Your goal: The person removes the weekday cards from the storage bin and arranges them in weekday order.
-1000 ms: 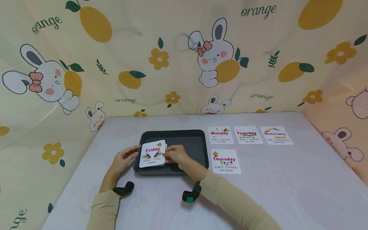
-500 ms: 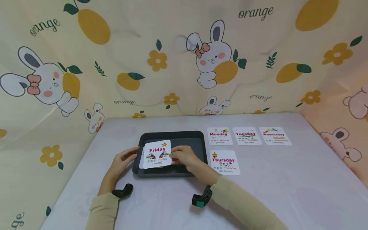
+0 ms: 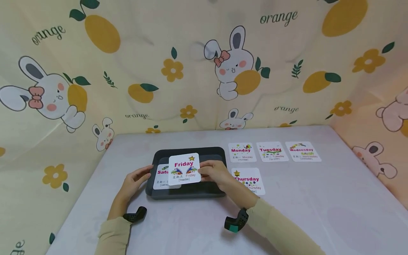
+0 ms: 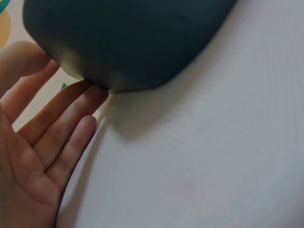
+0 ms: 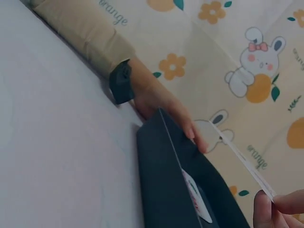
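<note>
In the head view my right hand [image 3: 216,173] pinches the right edge of the white Friday card [image 3: 184,169], holding it over the dark tray [image 3: 188,195]. The right wrist view shows this card [image 5: 241,159] edge-on between thumb and fingers, above the tray's wall. A Saturday card [image 3: 160,181] lies in the tray's left part, partly covered by the Friday card. At the tray's left end, my left hand [image 3: 133,181] touches the side with relaxed fingers. In the left wrist view, fingertips [image 4: 99,92] meet the tray's outer wall [image 4: 128,42].
Right of the tray, a Monday card [image 3: 242,153], a Tuesday card [image 3: 272,152] and a Wednesday card [image 3: 302,152] form a row. Below Monday lies a Thursday card [image 3: 250,180], partly behind my right forearm. A patterned cloth [image 3: 185,71] hangs behind the white table [image 3: 287,198].
My right hand has drawn the Friday card to the right, uncovering part of the Saturday card beneath. My left hand stays at the tray's left end. The head view has shifted slightly.
</note>
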### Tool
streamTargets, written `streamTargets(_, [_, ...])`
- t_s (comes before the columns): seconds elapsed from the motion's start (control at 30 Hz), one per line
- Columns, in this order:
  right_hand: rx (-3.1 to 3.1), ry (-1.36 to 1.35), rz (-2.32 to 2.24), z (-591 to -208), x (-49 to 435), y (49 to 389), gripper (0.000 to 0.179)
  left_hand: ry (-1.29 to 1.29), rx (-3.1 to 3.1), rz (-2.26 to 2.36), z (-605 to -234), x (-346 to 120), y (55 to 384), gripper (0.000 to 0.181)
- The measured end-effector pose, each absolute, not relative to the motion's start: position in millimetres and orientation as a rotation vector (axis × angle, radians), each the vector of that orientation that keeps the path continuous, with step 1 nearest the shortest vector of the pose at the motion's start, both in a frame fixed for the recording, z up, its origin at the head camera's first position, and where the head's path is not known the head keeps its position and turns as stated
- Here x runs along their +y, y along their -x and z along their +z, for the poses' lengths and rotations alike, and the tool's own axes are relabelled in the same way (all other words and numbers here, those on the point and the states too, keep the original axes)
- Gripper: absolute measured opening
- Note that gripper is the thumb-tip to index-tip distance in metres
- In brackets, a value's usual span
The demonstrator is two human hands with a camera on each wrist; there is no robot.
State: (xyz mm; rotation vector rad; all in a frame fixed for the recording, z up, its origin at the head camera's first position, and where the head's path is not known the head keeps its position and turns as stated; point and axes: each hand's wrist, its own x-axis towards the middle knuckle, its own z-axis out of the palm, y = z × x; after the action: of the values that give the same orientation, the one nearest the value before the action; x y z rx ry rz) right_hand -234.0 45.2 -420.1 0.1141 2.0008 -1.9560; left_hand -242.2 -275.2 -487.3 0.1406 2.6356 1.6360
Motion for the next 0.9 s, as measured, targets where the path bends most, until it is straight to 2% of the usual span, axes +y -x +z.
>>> streamTargets(0.9, [2.08, -0.197, -1.929, -413, 122, 218, 0.037, -0.13, 2.629, 1.631, -490, -276, 244, 0.048])
